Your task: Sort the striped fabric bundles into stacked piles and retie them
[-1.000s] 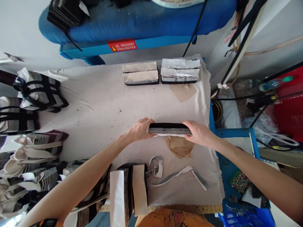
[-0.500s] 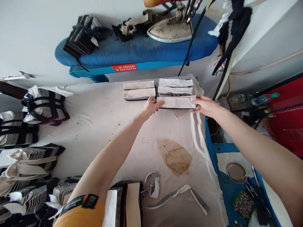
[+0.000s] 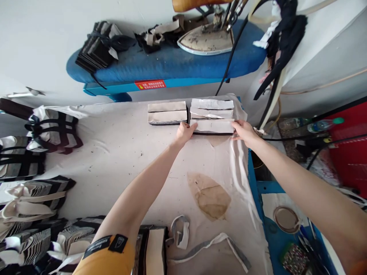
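Near the table's back right corner, a stack of pale fabric strips with dark undersides (image 3: 212, 126) lies between my hands. My left hand (image 3: 185, 133) pinches its left end, thumb on top. At its right end, my right hand (image 3: 243, 131) grips the edge with thumb and fingers. Two more rows of white strips (image 3: 212, 104) lie directly behind, touching or nearly touching the held stack. Just left of them sits another pair of beige-topped stacks (image 3: 167, 116).
Behind the cloth-covered table (image 3: 114, 160) stands a blue ironing board (image 3: 160, 65) bearing an iron (image 3: 208, 38) and a tied bundle (image 3: 97, 46). Tied bundles (image 3: 54, 128) line the left side. Loose strips (image 3: 212, 244) lie in front. A blue side tray (image 3: 272, 229) holds tools.
The held stack sits slightly lower in view, and the strips behind it look a little shifted. My hands still hold both ends. The whole view has moved slightly.
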Tool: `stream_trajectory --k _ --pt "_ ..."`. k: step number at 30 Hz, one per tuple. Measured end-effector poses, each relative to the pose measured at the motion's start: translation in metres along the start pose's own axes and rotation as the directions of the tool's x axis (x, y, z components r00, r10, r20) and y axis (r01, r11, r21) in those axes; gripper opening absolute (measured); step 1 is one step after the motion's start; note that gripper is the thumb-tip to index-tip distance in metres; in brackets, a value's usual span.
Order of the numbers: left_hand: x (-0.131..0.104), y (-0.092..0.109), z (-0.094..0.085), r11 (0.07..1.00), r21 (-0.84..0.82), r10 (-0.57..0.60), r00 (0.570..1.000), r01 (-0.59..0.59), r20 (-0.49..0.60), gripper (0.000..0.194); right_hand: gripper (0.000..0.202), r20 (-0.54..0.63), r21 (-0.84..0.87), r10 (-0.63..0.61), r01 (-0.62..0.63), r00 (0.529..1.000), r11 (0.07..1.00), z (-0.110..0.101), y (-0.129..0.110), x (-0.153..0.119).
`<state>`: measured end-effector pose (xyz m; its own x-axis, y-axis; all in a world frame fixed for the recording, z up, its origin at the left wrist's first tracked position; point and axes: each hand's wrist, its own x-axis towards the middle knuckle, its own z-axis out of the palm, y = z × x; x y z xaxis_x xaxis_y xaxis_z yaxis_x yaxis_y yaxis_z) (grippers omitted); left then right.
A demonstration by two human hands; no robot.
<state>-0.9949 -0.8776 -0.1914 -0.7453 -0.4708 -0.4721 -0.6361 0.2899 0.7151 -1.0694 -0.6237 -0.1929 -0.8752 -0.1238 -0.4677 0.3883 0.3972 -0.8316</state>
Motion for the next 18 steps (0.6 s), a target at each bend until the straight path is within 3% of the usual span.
stream_trajectory --k 11,13,15,17,18 --pt "-0.003 0.004 -0.002 0.987 0.163 0.002 1.000 0.000 -0.011 0.035 0.014 -0.052 -0.277 -0.040 0.024 0.998 0.961 0.012 0.001 0.005" --pt "-0.006 0.005 -0.002 0.976 0.218 0.015 0.999 -0.006 -0.038 0.035 0.017 -0.080 -0.338 -0.098 0.066 0.992 0.939 0.013 -0.002 0.002" --pt "-0.011 0.007 -0.002 0.959 0.282 0.032 0.997 -0.011 -0.070 0.033 0.034 -0.115 -0.387 -0.184 0.126 0.976 0.913 0.012 -0.004 -0.008" --pt "-0.017 0.010 -0.002 0.940 0.341 0.050 0.995 -0.017 -0.087 0.032 0.053 -0.098 -0.494 -0.364 0.273 0.926 0.826 0.010 -0.003 -0.023" --pt "-0.021 0.012 -0.003 0.930 0.367 0.059 0.994 -0.023 -0.087 0.033 0.061 -0.046 -0.572 -0.474 0.366 0.879 0.734 0.009 -0.002 -0.030"
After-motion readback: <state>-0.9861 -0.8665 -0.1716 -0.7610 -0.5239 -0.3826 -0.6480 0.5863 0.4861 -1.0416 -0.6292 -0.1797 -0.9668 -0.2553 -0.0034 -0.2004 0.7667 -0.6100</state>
